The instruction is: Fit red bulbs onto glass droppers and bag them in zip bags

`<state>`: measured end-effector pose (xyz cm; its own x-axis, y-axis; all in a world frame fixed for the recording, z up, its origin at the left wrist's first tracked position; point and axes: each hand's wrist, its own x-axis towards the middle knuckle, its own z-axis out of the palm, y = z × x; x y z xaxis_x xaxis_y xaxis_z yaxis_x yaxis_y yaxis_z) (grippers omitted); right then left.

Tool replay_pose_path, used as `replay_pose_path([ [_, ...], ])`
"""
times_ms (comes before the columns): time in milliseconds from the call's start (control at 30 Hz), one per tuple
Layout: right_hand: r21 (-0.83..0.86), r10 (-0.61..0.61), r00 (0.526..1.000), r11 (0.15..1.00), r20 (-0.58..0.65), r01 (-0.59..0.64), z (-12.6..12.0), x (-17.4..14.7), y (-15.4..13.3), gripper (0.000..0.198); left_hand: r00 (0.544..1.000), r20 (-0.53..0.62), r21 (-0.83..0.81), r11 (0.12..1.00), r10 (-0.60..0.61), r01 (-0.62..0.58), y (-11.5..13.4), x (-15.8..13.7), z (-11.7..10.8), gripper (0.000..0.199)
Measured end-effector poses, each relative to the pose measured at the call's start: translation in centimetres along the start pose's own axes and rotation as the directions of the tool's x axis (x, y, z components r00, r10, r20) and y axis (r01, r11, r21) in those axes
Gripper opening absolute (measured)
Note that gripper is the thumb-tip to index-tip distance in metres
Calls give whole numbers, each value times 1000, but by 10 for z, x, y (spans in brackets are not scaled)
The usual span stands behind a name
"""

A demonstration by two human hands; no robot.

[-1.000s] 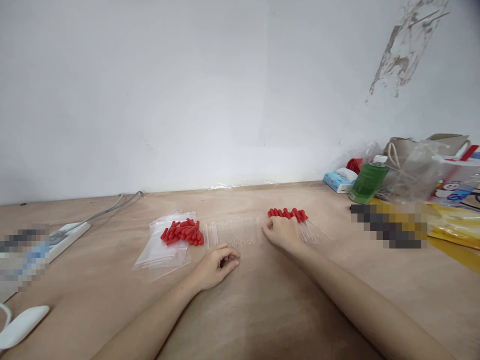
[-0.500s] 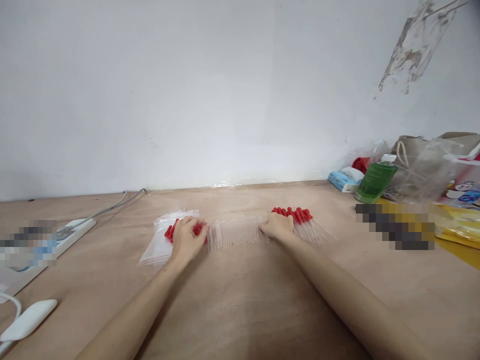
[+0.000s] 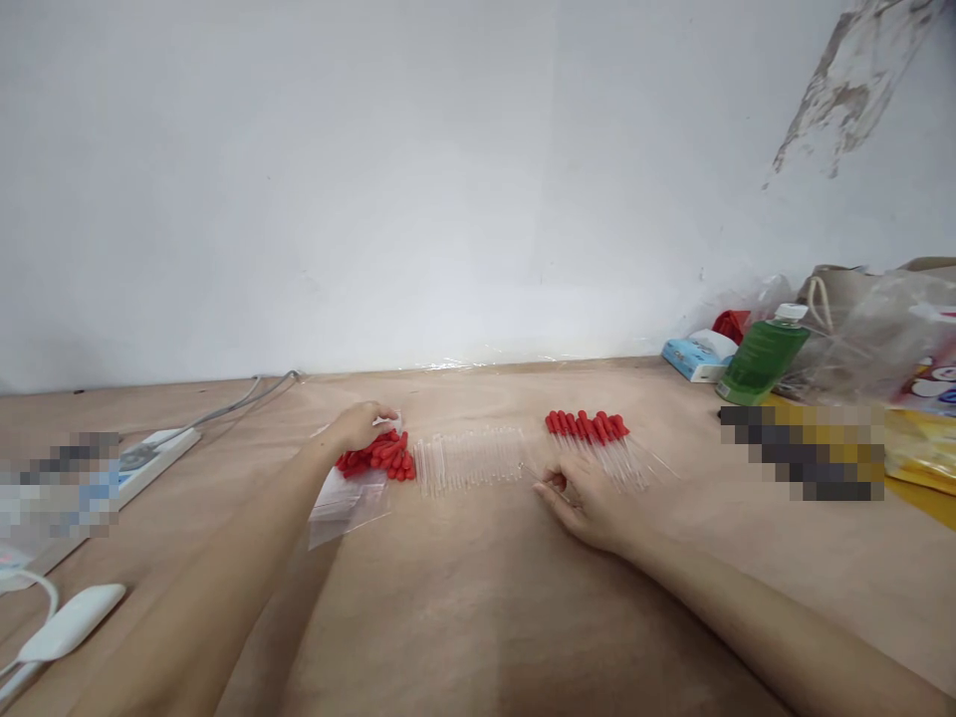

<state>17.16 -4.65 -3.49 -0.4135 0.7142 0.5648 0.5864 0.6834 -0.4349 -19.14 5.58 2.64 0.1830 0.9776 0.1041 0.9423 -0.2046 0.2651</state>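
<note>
My left hand (image 3: 364, 426) is at the far edge of a clear plastic bag (image 3: 348, 503), fingers closed on its edge. A heap of red rubber bulbs (image 3: 377, 456) lies on the bag, just below that hand. To its right, thin clear glass tubes (image 3: 470, 460) lie side by side in a row. My right hand (image 3: 587, 500) rests at the row's right end, thumb and forefinger pinched on the end of one thin tube. Just beyond it are finished-looking droppers, clear tubes with red bulbs (image 3: 587, 426) on their far ends, fanned out on the wooden table (image 3: 418, 607).
A power strip (image 3: 160, 468) with cables and a white plug-like piece (image 3: 75, 622) lie at left. On the right stand a blue tissue pack (image 3: 691, 357), a green bottle (image 3: 766, 358) and plastic bags (image 3: 858, 339). A white wall (image 3: 448, 199) closes off the back.
My left hand has moved from the bulbs to the bag's far edge, and the bag has shifted and turned. My right hand has drawn back toward me from the row's right end.
</note>
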Motion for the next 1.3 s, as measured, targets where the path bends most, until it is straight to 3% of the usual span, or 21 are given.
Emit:
replay_pose_path([
  [133,66,106,994,992,5,-106,4,-5,4,18,984,154,-76,994,90,-80,0,9,1,26],
  [333,87,127,992,988,-3,-127,8,-6,8,18,967,234,-119,990,102,-75,3,14,-6,19],
  [867,80,122,992,989,-8,-121,9,-7,8,16,975,203,-323,946,93,-23,-1,13,-6,35],
  [1033,61,112,993,992,-39,-109,12,-7,13,15,997,37,-447,894,69,-45,23,3,-7,48],
  [1133,59,110,989,993,-98,-105,14,-6,15,13,995,-88,-540,836,57,-95,55,-21,3,50],
  [1233,43,85,989,996,-117,-81,15,-6,16,13,988,-138,-782,604,72,-154,90,-52,24,48],
  [1300,36,71,992,997,-104,-67,15,-6,16,11,992,-88,-876,466,92,-121,109,-68,43,50],
])
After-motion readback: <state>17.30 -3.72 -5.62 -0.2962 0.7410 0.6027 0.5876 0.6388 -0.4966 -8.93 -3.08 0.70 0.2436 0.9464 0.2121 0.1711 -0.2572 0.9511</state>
